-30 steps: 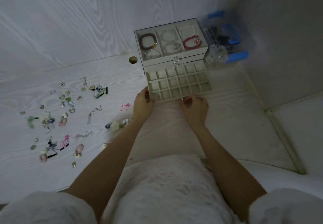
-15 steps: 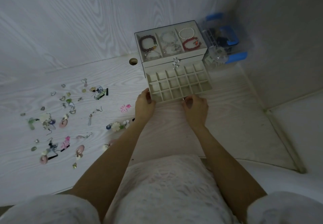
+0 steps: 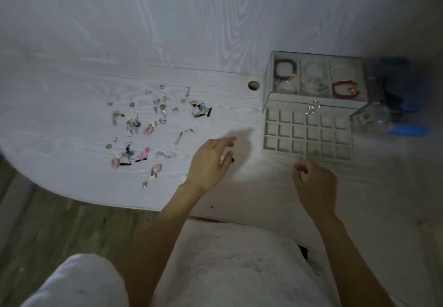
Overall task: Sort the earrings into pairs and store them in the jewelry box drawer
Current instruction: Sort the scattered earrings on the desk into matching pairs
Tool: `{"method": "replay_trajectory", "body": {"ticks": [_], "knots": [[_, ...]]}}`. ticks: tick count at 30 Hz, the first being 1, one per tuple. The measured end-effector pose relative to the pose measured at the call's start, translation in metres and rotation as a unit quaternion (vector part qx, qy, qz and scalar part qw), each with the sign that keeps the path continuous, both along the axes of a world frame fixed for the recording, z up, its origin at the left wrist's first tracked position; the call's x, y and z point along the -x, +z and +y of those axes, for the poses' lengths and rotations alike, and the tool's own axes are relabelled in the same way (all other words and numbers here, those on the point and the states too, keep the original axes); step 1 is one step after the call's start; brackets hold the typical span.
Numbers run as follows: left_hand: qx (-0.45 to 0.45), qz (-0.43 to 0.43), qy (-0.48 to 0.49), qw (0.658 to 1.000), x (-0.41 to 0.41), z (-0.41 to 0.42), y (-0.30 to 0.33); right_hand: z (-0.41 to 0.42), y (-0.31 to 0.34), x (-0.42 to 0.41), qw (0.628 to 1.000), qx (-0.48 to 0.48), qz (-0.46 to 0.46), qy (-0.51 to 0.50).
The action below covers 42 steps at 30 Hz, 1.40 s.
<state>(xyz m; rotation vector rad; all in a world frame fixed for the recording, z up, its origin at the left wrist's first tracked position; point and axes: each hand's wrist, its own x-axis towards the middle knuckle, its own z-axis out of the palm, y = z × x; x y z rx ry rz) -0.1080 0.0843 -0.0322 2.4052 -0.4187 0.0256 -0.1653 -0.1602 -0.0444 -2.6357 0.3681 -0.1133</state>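
Fingers point(image 3: 227, 142) of my left hand point(image 3: 209, 163) spread empty beside earrings point(image 3: 148, 129); right hand point(image 3: 315, 182) loosely curled, empty. Blur risks mismatched pairs in drawer point(image 3: 308, 136).

The bare table point(image 3: 244, 124) between the earrings point(image 3: 153, 129) and the open drawer point(image 3: 308, 134) gives a hand room. The jewelry box point(image 3: 316, 79) stands behind the drawer.

Both bare forearms seen extended forward from bottom of frame. Left hand point(image 3: 211, 160) held palm down, fingers stretched out and loosely spread, pointed up and right; nothing seen gripped, fingertips blurred. Right hand point(image 3: 314, 182) held back toward camera, fingers curled inward, thumb and fingertips drawn together near upper left of hand; whether something small is pinched cannot be told. Hands kept well apart
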Motion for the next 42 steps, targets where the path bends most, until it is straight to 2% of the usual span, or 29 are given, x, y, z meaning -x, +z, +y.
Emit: {"method": "replay_trajectory", "body": {"ticks": [2,5,8,12,18,22,28,31,37,42], "knots": [[-0.022,0.013,0.064,0.998,0.019,0.033,-0.003,0.019,0.006,-0.004,0.994,-0.058,0.017,0.088],[-0.046,0.082,0.178,0.98,0.043,0.069,-0.015,0.053,0.003,-0.02,0.979,-0.078,0.055,0.181],[-0.05,0.128,0.26,0.956,0.06,0.092,-0.024,0.089,-0.002,-0.037,0.959,-0.058,0.074,0.267],[-0.016,0.131,0.318,0.939,0.063,0.116,-0.028,0.137,-0.013,-0.06,0.938,0.012,0.066,0.34],[-0.002,0.123,0.305,0.944,0.015,0.147,-0.032,0.177,-0.02,-0.089,0.924,0.067,0.095,0.364],[0.019,0.112,0.299,0.947,-0.012,0.156,-0.033,0.177,-0.026,-0.1,0.933,0.041,0.091,0.345],[0.009,0.071,0.38,0.922,-0.001,0.185,-0.044,0.18,-0.027,-0.108,0.943,0.012,0.082,0.323],[0.01,0.081,0.406,0.91,0.003,0.205,-0.047,0.183,-0.028,-0.105,0.948,-0.004,0.085,0.306],[-0.003,0.081,0.332,0.94,-0.049,0.223,-0.039,0.19,-0.03,-0.101,0.952,-0.043,0.088,0.29],[-0.089,0.097,0.247,0.96,-0.1,0.226,-0.041,0.192,-0.025,-0.102,0.946,0.012,0.085,0.312]]}}
